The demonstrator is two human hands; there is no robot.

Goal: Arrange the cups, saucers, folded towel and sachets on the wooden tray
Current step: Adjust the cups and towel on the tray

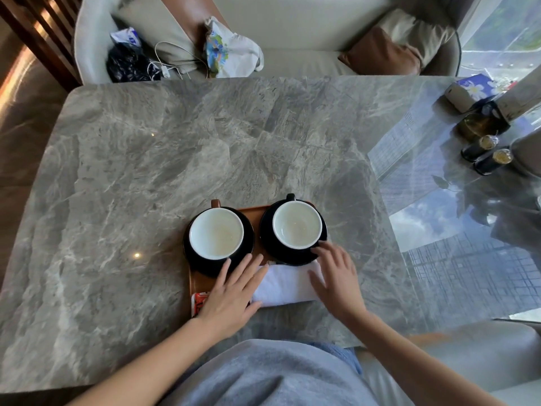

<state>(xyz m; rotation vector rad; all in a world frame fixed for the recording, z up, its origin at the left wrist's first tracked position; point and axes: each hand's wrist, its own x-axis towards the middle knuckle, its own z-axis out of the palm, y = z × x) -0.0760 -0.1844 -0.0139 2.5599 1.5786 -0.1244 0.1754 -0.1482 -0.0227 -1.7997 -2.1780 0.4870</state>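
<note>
A: Head view; grey marble desk [131,171]; brown wooden tray [196,281] near the front edge, carrying two black round saucers, left [190,253] and right [292,256], side by side.

B: Cups?

A: One white-lined cup on each saucer, left cup [216,233] and right cup [297,224]; both look empty; handles point away.

B: Towel, sachets?

A: White folded towel [288,284] on the tray's near side, just below the right saucer; a red-and-white sachet [198,300] at the near-left corner, partly hidden by the left hand [231,297].

B: Hands?

A: Left hand flat, fingers [248,266] spread, gripping nothing, touching the towel's left end; right hand [336,276] open too, fingertips at the right saucer's rim, palm over the towel's right end.
</note>
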